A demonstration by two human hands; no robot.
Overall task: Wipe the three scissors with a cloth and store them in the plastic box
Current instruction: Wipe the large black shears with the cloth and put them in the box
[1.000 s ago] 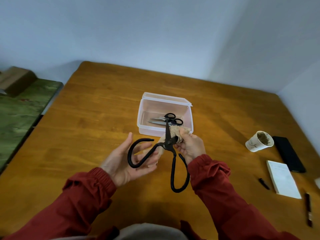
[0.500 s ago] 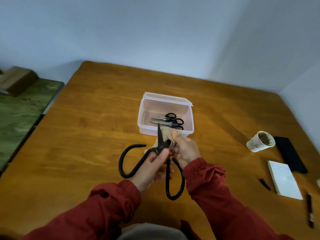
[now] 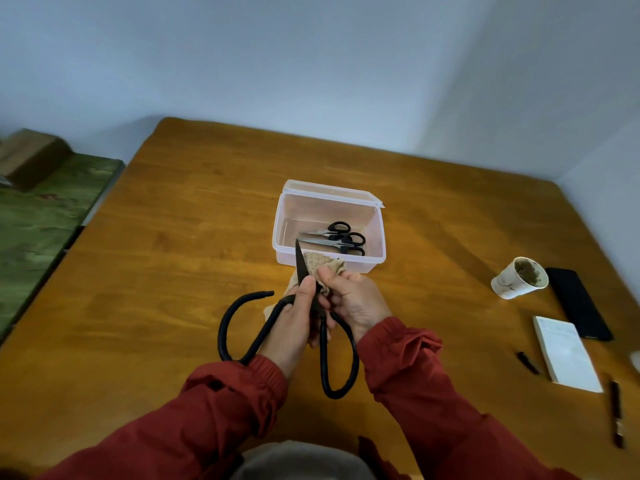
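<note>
- Holds large black scissors (image 3: 323,355) above the wooden table (image 3: 173,271), just on the near side of the plastic box (image 3: 287,220); blade tip points far, both loop handles toward the body.
- Grips them near the pivot with left hand (image 3: 294,320), fingers curled tight round the metal.
- Pinches beige cloth (image 3: 320,261) beside the blade with right hand (image 3: 356,299), fingers curled, clamped on the fabric.
- Inside the box, lid open at the far side: two small black-handled scissors (image 3: 337,239), lying flat, tips left.
- Well to the right on the table: paper cup (image 3: 519,278), dark phone (image 3: 575,303), white notepad (image 3: 564,351).
</note>
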